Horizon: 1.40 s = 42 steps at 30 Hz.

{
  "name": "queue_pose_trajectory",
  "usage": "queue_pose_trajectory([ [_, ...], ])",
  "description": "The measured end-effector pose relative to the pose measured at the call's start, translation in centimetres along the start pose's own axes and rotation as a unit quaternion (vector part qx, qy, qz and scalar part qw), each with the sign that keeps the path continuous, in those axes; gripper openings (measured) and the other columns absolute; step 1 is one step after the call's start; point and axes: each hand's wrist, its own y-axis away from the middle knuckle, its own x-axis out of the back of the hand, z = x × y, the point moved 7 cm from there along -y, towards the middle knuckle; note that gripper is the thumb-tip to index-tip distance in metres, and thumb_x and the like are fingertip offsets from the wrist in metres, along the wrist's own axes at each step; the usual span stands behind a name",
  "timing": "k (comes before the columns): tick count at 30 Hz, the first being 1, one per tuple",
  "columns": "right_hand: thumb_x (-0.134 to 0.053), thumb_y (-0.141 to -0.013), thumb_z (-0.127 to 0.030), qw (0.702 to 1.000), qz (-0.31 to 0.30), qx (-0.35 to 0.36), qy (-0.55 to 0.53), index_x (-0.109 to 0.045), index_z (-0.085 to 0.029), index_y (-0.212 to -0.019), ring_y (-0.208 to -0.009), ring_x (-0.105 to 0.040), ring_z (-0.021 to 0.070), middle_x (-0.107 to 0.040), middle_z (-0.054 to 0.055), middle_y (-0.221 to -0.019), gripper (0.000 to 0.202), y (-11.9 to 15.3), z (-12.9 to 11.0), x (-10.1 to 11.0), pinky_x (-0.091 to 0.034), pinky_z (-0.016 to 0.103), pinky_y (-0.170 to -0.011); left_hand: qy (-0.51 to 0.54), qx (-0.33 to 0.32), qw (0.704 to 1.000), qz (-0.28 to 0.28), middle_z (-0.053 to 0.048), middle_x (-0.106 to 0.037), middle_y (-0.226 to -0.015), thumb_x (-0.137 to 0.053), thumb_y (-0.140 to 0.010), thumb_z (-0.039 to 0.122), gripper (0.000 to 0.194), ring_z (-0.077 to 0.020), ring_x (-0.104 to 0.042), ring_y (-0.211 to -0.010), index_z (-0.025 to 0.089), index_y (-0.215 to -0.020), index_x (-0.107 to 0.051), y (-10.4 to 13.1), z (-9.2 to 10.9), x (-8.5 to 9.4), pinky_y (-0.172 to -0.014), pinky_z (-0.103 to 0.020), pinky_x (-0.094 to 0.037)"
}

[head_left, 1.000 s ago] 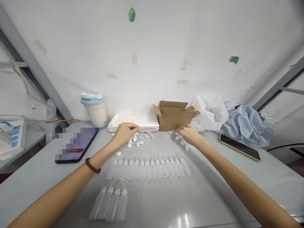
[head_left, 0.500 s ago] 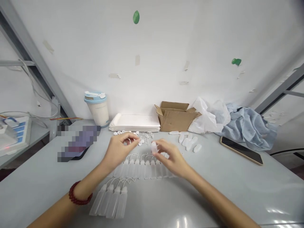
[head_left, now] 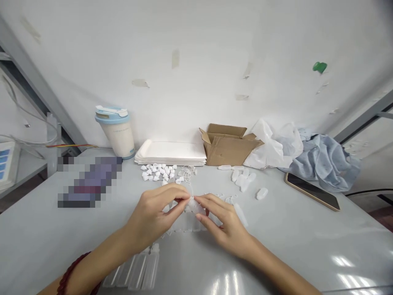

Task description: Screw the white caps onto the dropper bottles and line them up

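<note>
My right hand (head_left: 225,223) grips a small translucent bottle (head_left: 196,208) between thumb and fingers. Thumb and forefinger of my left hand (head_left: 162,211) are pinched at the bottle's top, where a thin white loop (head_left: 192,190) sticks up. Beneath both hands lies a row of clear bottles with looped strings, partly covered. More clear bottles (head_left: 143,270) with white caps lie at the front, below my left forearm. Behind my hands are a heap of white caps (head_left: 158,172) and a tangle of white strings (head_left: 188,172).
Small translucent bottles (head_left: 244,179) lie behind my right hand. Along the wall stand a cup (head_left: 118,133), stacked white sheets (head_left: 172,152), an open cardboard box (head_left: 230,149), a plastic bag (head_left: 267,147) and blue cloth (head_left: 322,162). A phone (head_left: 311,191) lies at right, a blurred item (head_left: 92,182) at left.
My hands have come together, lower and nearer to me, with the bottle now between them. The view has shifted slightly, and the heap of caps is more exposed.
</note>
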Motion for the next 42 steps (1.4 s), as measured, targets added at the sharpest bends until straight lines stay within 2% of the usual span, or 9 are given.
queue_pose_trajectory([
  [8, -0.048, -0.092, -0.015, 0.999, 0.032, -0.019, -0.004, -0.051, -0.02, -0.13, -0.079, -0.058, 0.0145, -0.061, 0.006, -0.092, 0.038, 0.2, 0.4, 0.3, -0.051, 0.03, -0.074, -0.035, -0.057, 0.998, -0.012, -0.004, -0.065, -0.092, -0.054, -0.084, -0.001, 0.021, -0.0129, -0.062, -0.085, 0.015, -0.094, -0.061, 0.7, 0.6, -0.8, -0.08, -0.024, -0.051],
  [12, -0.048, -0.092, -0.019, 0.995, 0.027, -0.077, -0.053, -0.051, -0.019, -0.127, -0.079, -0.063, 0.0145, -0.062, 0.006, -0.095, 0.035, 0.2, 1.3, 0.1, -0.052, 0.029, -0.071, -0.025, -0.048, 0.998, -0.037, -0.007, -0.061, -0.096, -0.052, -0.085, 0.0, 0.021, -0.0132, -0.061, -0.086, 0.014, -0.097, -0.062, 0.6, 0.4, -1.2, -0.077, -0.024, -0.05],
  [16, -0.048, -0.092, -0.022, 0.982, 0.01, -0.137, -0.127, -0.045, -0.022, -0.131, -0.085, -0.068, 0.0163, -0.061, 0.009, -0.109, 0.04, 0.4, 2.0, -0.6, -0.053, 0.029, -0.067, -0.013, -0.015, 0.998, -0.065, -0.007, -0.06, -0.096, -0.05, -0.087, 0.004, 0.019, -0.0128, -0.06, -0.084, 0.014, -0.095, -0.064, 0.5, 0.1, -1.4, -0.072, -0.023, -0.049],
  [19, -0.049, -0.091, -0.024, 0.976, 0.008, -0.159, -0.151, -0.046, -0.024, -0.129, -0.089, -0.069, 0.0176, -0.06, 0.009, -0.112, 0.038, 0.5, 2.1, -0.7, -0.054, 0.03, -0.068, 0.004, 0.02, 0.998, -0.059, -0.006, -0.061, -0.093, -0.051, -0.087, 0.007, 0.017, -0.0128, -0.06, -0.083, 0.015, -0.092, -0.065, 0.4, -0.2, -1.2, -0.073, -0.023, -0.048],
  [25, -0.052, -0.091, -0.023, 0.966, 0.016, -0.175, -0.191, -0.048, -0.026, -0.115, -0.09, -0.069, 0.0181, -0.058, 0.006, -0.113, 0.025, 0.8, 2.2, -0.7, -0.054, 0.031, -0.073, 0.077, 0.191, 0.977, -0.06, 0.0, -0.068, -0.087, -0.055, -0.088, 0.021, 0.012, -0.0128, -0.063, -0.081, 0.021, -0.086, -0.067, 0.4, -2.0, -1.1, -0.071, -0.02, -0.051],
  [30, -0.051, -0.091, -0.022, 0.97, -0.002, -0.169, -0.176, -0.047, -0.025, -0.114, -0.089, -0.069, 0.018, -0.061, 0.007, -0.112, 0.024, 0.7, 1.7, -0.9, -0.053, 0.03, -0.07, 0.161, 0.293, 0.939, -0.075, 0.002, -0.069, -0.08, -0.058, -0.086, 0.03, 0.012, -0.0126, -0.065, -0.077, 0.022, -0.083, -0.068, 0.9, -3.1, -1.5, -0.07, -0.02, -0.053],
  [32, -0.05, -0.091, -0.022, 0.973, 0.0, -0.158, -0.169, -0.047, -0.025, -0.115, -0.089, -0.069, 0.0175, -0.063, 0.006, -0.108, 0.024, 0.7, 1.5, -0.7, -0.053, 0.029, -0.068, 0.174, 0.296, 0.936, -0.075, 0.002, -0.069, -0.08, -0.06, -0.084, 0.03, 0.011, -0.0131, -0.065, -0.076, 0.022, -0.082, -0.068, 0.9, -3.0, -1.6, -0.069, -0.02, -0.053],
  [38, -0.049, -0.092, -0.02, 0.985, 0.028, -0.114, -0.126, -0.048, -0.023, -0.114, -0.079, -0.067, 0.0142, -0.063, 0.006, -0.104, 0.023, 0.6, 1.2, -0.3, -0.054, 0.027, -0.064, 0.111, 0.251, 0.96, -0.052, 0.001, -0.07, -0.079, -0.062, -0.082, 0.026, 0.008, -0.0141, -0.065, -0.075, 0.021, -0.08, -0.069, 0.7, -2.1, -1.3, -0.069, -0.022, -0.053],
  [42, -0.051, -0.09, -0.016, 0.997, 0.079, -0.004, 0.007, -0.048, -0.022, -0.116, -0.08, -0.064, 0.0153, -0.062, 0.007, -0.098, 0.028, 0.7, 0.2, 0.2, -0.054, 0.028, -0.067, 0.12, 0.28, 0.951, -0.043, 0.0, -0.07, -0.077, -0.064, -0.08, 0.028, 0.01, -0.0154, -0.067, -0.072, 0.02, -0.079, -0.068, 1.0, -2.5, -1.2, -0.065, -0.023, -0.055],
])
